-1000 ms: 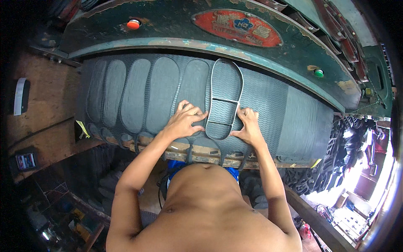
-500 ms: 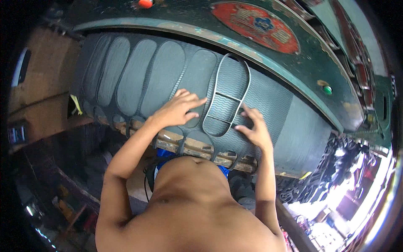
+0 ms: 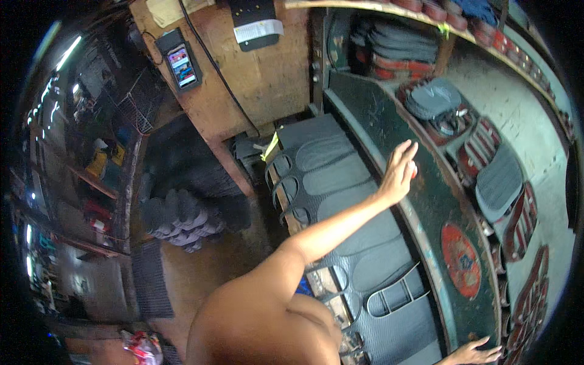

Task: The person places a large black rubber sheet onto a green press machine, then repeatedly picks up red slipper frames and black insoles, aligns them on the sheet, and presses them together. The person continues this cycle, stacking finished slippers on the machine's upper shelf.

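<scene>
My left hand (image 3: 398, 175) reaches over the green machine beam (image 3: 426, 201), its fingers stretched out, right beside a red-orange button. My right hand (image 3: 476, 353) lies at the near end of the same beam with fingers spread; its wrist is cut off by the picture's lower edge. Neither hand holds anything. A sole-shaped metal cutting die (image 3: 398, 296) with two crossbars rests on the dark textured rubber sheet (image 3: 389, 328). Beyond it, several sole outlines (image 3: 340, 171) run side by side along the sheet, and holes edge its left side.
Sole-shaped dies and dark soles (image 3: 500, 182) lie on a ledge behind the beam. A stack of dark sheets (image 3: 395, 45) fills a shelf at the back. A phone (image 3: 181, 66) hangs on the wooden panel (image 3: 274, 79). Stacked soles (image 3: 182, 219) stand on the left.
My view has swung to the left. Both hands have left the space around the die and moved out onto the green beam. The die stays on the sheet.
</scene>
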A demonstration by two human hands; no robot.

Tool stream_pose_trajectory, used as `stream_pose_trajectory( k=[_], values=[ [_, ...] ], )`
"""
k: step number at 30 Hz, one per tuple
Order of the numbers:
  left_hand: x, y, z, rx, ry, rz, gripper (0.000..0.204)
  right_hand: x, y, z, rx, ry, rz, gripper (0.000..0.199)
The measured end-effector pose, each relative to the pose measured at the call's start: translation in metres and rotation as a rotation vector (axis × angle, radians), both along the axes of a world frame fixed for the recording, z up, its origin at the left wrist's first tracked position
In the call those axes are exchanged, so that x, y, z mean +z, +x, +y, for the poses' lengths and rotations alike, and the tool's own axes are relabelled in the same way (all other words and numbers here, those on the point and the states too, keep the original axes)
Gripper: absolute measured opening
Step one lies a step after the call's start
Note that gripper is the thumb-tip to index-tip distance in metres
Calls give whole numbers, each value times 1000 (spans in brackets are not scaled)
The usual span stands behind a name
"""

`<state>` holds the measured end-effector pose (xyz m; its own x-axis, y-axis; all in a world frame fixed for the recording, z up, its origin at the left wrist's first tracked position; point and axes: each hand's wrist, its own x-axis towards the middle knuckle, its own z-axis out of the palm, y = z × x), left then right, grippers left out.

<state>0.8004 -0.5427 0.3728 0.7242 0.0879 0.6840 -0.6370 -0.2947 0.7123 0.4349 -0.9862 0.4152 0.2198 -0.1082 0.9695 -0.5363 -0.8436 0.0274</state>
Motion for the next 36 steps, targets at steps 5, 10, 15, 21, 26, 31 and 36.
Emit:
stream_pose_trajectory(
  k=[5,10,15,21,26,31,36],
  values=[
    [-6,5,-20,209,211,-129,64,-13,-4,12,11,72,-73,74],
    [-15,14,-35,284,139,-170,65,-16,6,10,-19,-20,-167,72],
    [-15,14,-36,334,151,-215,63,-11,10,17,-55,-19,-201,70],
    [-12,2,-35,299,135,-149,65,-5,7,19,-65,-48,-197,70],
    [-5,-10,-26,273,141,-115,69,-2,1,22,-48,-61,-193,70],
    [14,-25,-6,170,176,-32,70,1,-1,26,-61,-99,-188,68],
    [43,-48,33,-76,215,197,73,6,-6,31,-109,-121,-156,69]
  ],
)
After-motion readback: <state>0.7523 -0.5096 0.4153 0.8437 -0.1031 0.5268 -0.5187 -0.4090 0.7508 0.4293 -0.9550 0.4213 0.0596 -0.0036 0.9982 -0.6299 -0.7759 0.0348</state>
